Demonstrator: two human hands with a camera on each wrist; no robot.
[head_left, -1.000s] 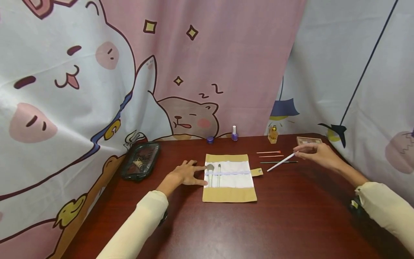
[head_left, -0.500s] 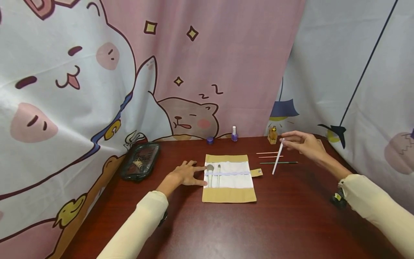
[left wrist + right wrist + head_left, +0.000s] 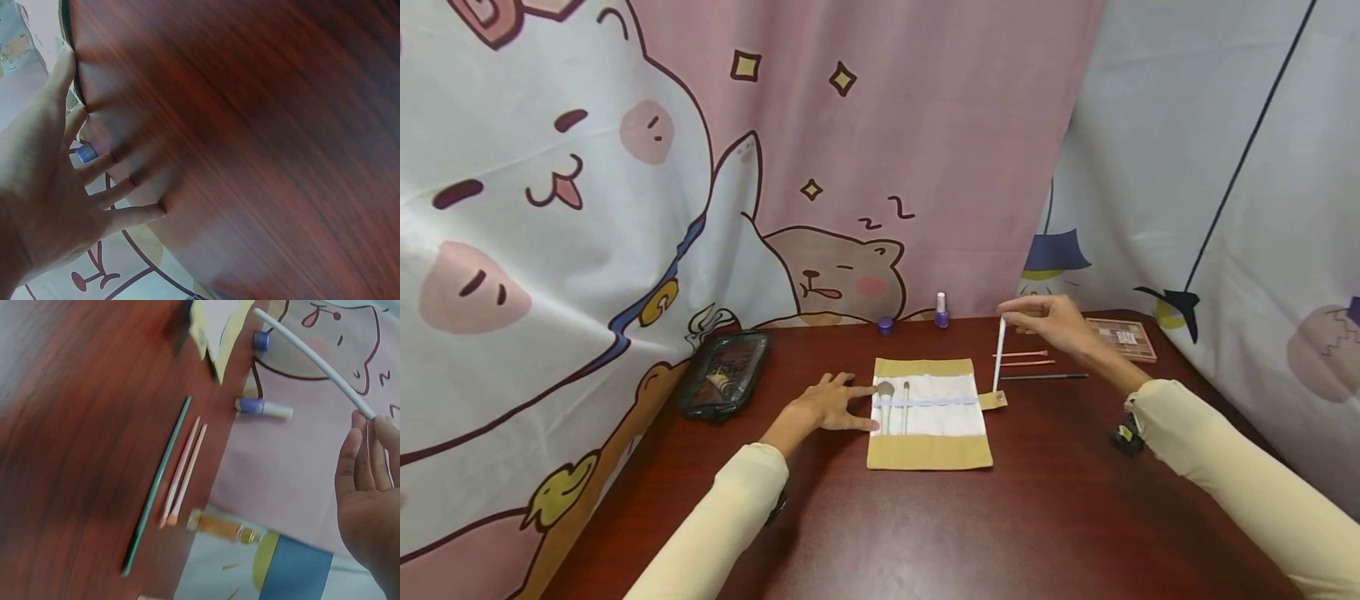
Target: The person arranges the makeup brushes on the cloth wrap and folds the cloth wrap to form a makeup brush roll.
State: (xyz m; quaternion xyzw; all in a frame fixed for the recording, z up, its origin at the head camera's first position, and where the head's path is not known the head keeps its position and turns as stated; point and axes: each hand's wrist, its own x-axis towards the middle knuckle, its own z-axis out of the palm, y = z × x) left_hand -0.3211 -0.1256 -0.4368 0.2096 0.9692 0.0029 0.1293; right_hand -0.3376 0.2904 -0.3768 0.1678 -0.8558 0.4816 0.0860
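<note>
Slim stick (image 3: 999, 354); flat cloth wrap (image 3: 945, 420)

**Matt cloth against glossy wood grain**

The dark red-brown wood-grain worktop (image 3: 925, 533) is smooth, with a glossy sheen toward six o'clock. The flat tan-and-white cloth brush roll (image 3: 932, 452) looks matt; its three o'clock tab carries a shiny metal snap (image 3: 1000, 397). The slim straight white rod (image 3: 999, 354) looks smooth and plastic-like. At nine o'clock from the roll, the black rectangular pouch (image 3: 726, 375) shows glossy clear plastic.
</note>
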